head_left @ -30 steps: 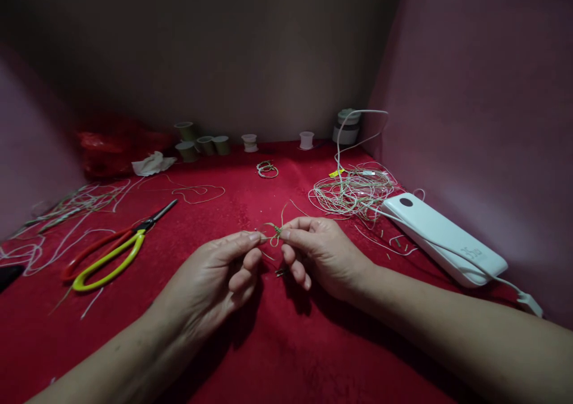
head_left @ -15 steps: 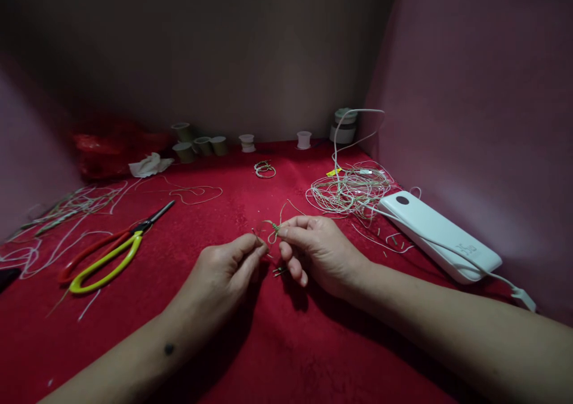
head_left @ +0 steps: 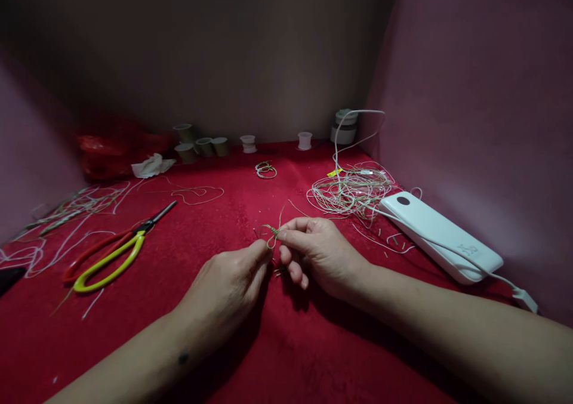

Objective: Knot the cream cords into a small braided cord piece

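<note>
Between thumb and index finger, my right hand [head_left: 320,246] pinches a thin green knotted cord [head_left: 273,231] with a small loop below its knot. A loose cord end sticks up from it. My left hand [head_left: 237,273] is closed right beside the loop, thumb and index finger pressed together at the cord. Exactly what lies between the left fingertips is hidden by the hand. More short ends of cord show under the curled fingers of my right hand. Both hands are held over the red cloth [head_left: 286,344].
Scissors [head_left: 120,249] with red and yellow handles lie at left near loose cords [head_left: 80,207]. A cord tangle [head_left: 351,189] and a white power bank [head_left: 441,237] with cable are at right. Behind are spools [head_left: 220,147], cord rings [head_left: 265,170], a jar [head_left: 344,129] and a red bag [head_left: 111,153].
My left hand has turned and moved slightly right, its fingertips now against the loop below the knot. My right hand keeps its pinch in nearly the same place.
</note>
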The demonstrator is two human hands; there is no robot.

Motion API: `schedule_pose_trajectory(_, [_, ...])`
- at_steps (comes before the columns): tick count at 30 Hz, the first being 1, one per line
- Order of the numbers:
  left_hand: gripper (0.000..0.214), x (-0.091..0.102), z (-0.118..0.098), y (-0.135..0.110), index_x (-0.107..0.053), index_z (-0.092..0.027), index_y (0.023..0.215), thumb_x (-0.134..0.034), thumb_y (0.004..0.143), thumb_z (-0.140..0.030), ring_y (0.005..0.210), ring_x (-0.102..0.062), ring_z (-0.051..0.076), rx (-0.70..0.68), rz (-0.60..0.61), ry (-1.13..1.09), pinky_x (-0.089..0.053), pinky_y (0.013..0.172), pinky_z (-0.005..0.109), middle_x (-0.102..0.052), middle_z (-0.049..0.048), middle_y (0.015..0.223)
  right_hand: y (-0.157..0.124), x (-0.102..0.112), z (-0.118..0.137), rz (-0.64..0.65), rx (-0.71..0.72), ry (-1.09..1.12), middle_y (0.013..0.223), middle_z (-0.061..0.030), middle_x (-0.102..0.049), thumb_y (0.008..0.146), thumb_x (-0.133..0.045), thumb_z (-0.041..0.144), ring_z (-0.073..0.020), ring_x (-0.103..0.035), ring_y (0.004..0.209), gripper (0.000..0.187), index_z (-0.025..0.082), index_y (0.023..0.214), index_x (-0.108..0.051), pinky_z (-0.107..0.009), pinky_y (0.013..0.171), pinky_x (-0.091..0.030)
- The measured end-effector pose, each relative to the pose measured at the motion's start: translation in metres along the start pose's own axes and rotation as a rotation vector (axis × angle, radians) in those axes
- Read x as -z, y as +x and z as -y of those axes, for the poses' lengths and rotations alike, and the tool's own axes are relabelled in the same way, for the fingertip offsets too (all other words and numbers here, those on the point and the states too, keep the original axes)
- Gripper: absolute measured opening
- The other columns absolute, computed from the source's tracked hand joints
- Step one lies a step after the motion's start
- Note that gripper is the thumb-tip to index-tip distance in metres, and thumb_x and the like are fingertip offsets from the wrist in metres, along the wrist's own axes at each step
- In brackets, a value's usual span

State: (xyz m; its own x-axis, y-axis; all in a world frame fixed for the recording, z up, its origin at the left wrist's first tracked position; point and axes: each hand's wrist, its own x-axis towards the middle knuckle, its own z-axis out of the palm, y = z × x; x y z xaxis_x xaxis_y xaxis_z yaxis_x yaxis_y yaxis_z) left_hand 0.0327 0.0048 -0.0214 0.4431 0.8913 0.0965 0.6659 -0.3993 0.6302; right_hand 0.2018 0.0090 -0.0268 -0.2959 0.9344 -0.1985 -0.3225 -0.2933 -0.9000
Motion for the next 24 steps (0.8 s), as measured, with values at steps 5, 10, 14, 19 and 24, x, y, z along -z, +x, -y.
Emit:
schedule_pose_trajectory(5, [0.015,-0.003,0.005,0.0,-0.06,-0.022,0.079,-0.048,0.088,-0.025,0.058,-0.059,0.014,-0.062,0.03,0.127,-0.04,0.058,0.023,-0.068,0.0018,0.07,0.0,-0.001,0.0,-0.01,-0.007,-0.029,0.056,0.003,-0.059,0.085,-0.057,0.023,-0.0053,-0.049,0.033,0.018,0.015,0.069,-0.052,-0.014,0.028,-0.036])
schedule_pose_trajectory(10, [0.022,-0.007,0.016,0.001,-0.057,-0.021,0.083,-0.038,0.091,-0.026,0.058,-0.058,0.015,-0.119,0.048,0.179,-0.042,0.058,0.026,-0.066,0.0018,0.072,-0.001,-0.002,0.001,-0.013,-0.018,-0.052,0.055,0.0035,-0.059,0.085,-0.055,0.02,-0.0053,-0.05,0.033,0.016,0.015,0.07,-0.052,-0.014,0.028,-0.036])
schedule_pose_trajectory(14, [0.023,-0.006,0.017,0.002,-0.051,-0.021,0.075,-0.036,0.091,-0.027,0.054,-0.053,0.014,-0.109,0.031,0.22,-0.04,0.055,0.026,-0.06,0.0012,0.066,-0.001,-0.001,0.001,-0.018,-0.007,-0.064,0.056,0.0039,-0.059,0.085,-0.055,0.02,-0.0049,-0.05,0.033,0.016,0.016,0.071,-0.051,-0.013,0.028,-0.036])
schedule_pose_trajectory(19, [0.023,-0.005,0.016,0.002,-0.051,-0.02,0.074,-0.037,0.091,-0.027,0.055,-0.052,0.014,-0.111,0.039,0.233,-0.039,0.055,0.025,-0.059,0.001,0.065,-0.001,0.001,0.001,-0.011,0.005,-0.075,0.056,0.0039,-0.059,0.085,-0.055,0.021,-0.0051,-0.05,0.034,0.016,0.016,0.07,-0.052,-0.014,0.029,-0.037])
schedule_pose_trajectory(24, [0.024,-0.003,0.014,0.004,-0.053,-0.02,0.073,-0.038,0.09,-0.027,0.055,-0.054,0.013,-0.117,0.03,0.197,-0.039,0.055,0.024,-0.061,0.001,0.065,-0.002,0.0,0.001,0.002,0.009,-0.074,0.056,0.004,-0.058,0.085,-0.056,0.023,-0.0048,-0.05,0.034,0.018,0.016,0.069,-0.052,-0.013,0.029,-0.036])
